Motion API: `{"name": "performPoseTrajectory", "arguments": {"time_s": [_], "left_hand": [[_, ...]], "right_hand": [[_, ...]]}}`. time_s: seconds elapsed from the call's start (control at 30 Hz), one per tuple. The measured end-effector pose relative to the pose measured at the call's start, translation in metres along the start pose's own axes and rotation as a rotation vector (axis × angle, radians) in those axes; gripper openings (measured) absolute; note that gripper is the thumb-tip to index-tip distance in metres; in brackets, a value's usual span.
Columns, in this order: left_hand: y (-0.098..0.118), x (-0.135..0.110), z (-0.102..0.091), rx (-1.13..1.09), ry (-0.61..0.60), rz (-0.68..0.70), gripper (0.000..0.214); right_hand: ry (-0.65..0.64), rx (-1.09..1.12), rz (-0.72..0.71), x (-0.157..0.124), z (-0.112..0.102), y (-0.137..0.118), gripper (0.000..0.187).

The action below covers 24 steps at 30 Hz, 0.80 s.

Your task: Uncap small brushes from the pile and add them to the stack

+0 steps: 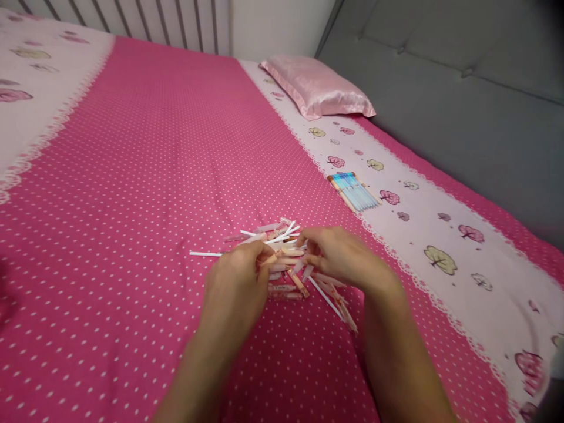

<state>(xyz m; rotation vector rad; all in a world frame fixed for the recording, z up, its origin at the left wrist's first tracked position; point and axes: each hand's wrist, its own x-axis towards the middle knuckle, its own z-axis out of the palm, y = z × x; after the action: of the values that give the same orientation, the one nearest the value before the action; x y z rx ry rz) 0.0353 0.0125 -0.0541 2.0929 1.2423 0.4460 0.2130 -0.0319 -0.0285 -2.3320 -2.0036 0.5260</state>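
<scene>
A loose pile of slim pens (284, 289), pink and peach with pale caps, lies on the bed, mixed with thin white sticks (282, 238). My left hand (240, 279) is at the pile's left side, thumb and fingers closed on a peach pen (274, 257). From the right, my right hand (337, 255) reaches over the pile with curled fingers. Pale pen ends (307, 272) show under its fingertips, and it seems to pinch one, though the grip is partly hidden. Below that hand, several pens (346, 311) and a white stick (325, 298) fan out to the lower right.
A flat set of blue-and-clear pens (356, 192) lies side by side beyond my right hand. Farther back, a pink satin pillow (319, 88) rests against the grey padded headboard (440, 88). Pink dotted bedding (145, 205) spreads under everything, with a slatted rail (167, 23) behind.
</scene>
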Motion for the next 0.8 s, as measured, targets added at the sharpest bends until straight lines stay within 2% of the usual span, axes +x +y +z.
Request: {"name": "performPoseTrajectory", "arguments": {"time_s": [0.2, 0.33, 0.4, 0.53, 0.63, 0.73, 0.8], "left_hand": [[-0.002, -0.004, -0.008, 0.071, -0.003, -0.034, 0.023], [-0.007, -0.005, -0.015, 0.176, 0.046, -0.033, 0.018], [-0.01, -0.006, -0.019, 0.217, 0.033, -0.027, 0.017], [-0.014, -0.009, -0.023, 0.283, -0.058, 0.011, 0.018], [-0.013, -0.008, -0.022, 0.301, -0.187, 0.016, 0.024], [-0.011, -0.006, -0.019, 0.293, -0.299, 0.024, 0.03], [-0.01, -0.007, -0.017, 0.263, -0.306, 0.016, 0.028]], "right_hand": [[-0.009, 0.006, -0.031, 0.004, 0.009, -0.008, 0.014], [-0.01, -0.002, -0.052, 0.001, 0.009, -0.009, 0.012], [-0.01, -0.003, -0.073, 0.0, 0.008, -0.009, 0.012], [-0.03, 0.023, -0.105, -0.002, 0.006, -0.013, 0.017], [-0.137, 0.08, -0.095, -0.003, 0.004, -0.016, 0.023], [-0.213, 0.023, -0.049, -0.005, 0.002, -0.016, 0.022], [-0.232, -0.042, -0.019, -0.007, -0.001, -0.016, 0.018]]}}
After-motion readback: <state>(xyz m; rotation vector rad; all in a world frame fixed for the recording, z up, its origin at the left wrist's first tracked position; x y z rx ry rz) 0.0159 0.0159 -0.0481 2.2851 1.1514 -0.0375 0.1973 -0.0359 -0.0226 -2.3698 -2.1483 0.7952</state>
